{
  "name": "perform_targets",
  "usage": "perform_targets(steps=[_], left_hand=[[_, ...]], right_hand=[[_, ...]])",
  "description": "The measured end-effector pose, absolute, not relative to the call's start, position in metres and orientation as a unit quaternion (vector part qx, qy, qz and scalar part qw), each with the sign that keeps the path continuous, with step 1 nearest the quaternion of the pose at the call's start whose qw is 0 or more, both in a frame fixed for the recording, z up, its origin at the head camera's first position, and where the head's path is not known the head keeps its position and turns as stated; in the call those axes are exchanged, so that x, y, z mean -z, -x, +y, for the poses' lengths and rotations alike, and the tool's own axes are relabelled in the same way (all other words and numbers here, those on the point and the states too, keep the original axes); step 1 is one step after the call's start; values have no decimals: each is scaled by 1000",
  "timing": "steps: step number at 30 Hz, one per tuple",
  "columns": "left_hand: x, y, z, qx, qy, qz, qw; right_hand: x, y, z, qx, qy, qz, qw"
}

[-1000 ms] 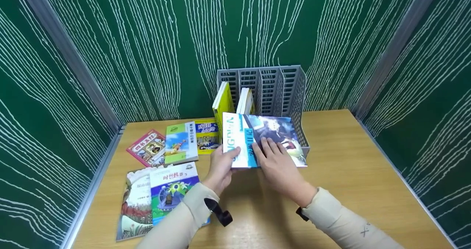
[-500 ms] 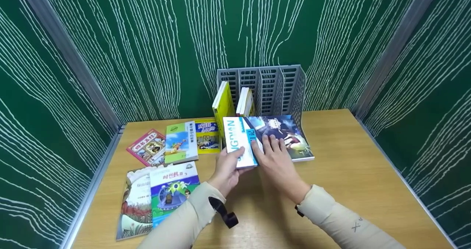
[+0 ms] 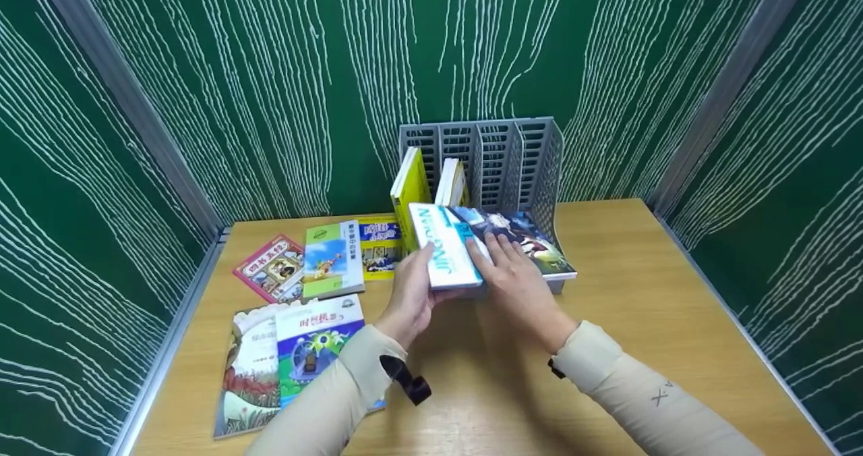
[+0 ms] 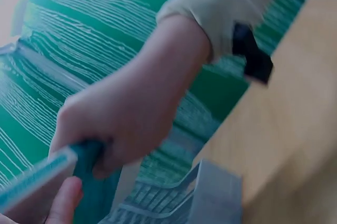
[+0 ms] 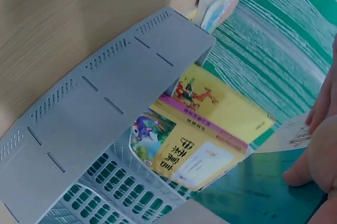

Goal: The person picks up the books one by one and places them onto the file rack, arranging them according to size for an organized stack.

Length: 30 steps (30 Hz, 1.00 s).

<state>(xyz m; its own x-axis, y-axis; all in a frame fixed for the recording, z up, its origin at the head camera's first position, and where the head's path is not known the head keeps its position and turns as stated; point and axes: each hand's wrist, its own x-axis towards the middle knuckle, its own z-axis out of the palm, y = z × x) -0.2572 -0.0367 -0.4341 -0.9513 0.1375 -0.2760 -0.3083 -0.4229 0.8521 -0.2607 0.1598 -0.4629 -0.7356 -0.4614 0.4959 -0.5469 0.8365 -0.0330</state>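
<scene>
A paperback book point(image 3: 453, 257) with a white band, a dark picture cover and teal underside is held up in front of the rack. At its left end my left hand point(image 3: 410, 301) grips it, thumb at the near edge and fingers underneath; the right wrist view shows those fingers on the teal book underside point(image 5: 258, 192). My right hand point(image 3: 518, 291) holds the near edge, fingers spread over the cover. In the left wrist view, the right hand point(image 4: 124, 111) has its thumb low against the book. The cover changes angle beside the right fingers.
Behind the book stands a grey slotted book rack point(image 3: 539, 166); a yellow-green book point(image 3: 411, 179) and white-edged books point(image 3: 448, 186) stand in its left compartments. Several books, including a red-bordered book point(image 3: 271, 267) and a purple-and-green book point(image 3: 317, 348), lie on the table point(image 3: 620, 321) at left.
The book's right part has shifted right, and the near edge of its white part has risen. Both hands keep hold of it.
</scene>
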Motion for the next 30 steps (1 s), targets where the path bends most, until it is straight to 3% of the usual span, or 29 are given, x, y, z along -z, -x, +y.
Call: perform_targets(steps=[5,11,15,22,30], left_hand=[[436,269,-49,-795,22,601,75],[462,290,-60,-699,-62,712,-23],[482,303,-68,-612,-101,782,-61],[510,321,-67,-458,-127,877,-69],[534,336,-54,-284,-168,941,-74]], right_hand=[[460,275,167,-209,-235,-906,282],[456,296,173,-348,-192,-862,313],[456,313,175,-407,-172,-830,341],[465,332,173,-533,-126,-776,313],[484,352,167,-612,-72,-717,326]])
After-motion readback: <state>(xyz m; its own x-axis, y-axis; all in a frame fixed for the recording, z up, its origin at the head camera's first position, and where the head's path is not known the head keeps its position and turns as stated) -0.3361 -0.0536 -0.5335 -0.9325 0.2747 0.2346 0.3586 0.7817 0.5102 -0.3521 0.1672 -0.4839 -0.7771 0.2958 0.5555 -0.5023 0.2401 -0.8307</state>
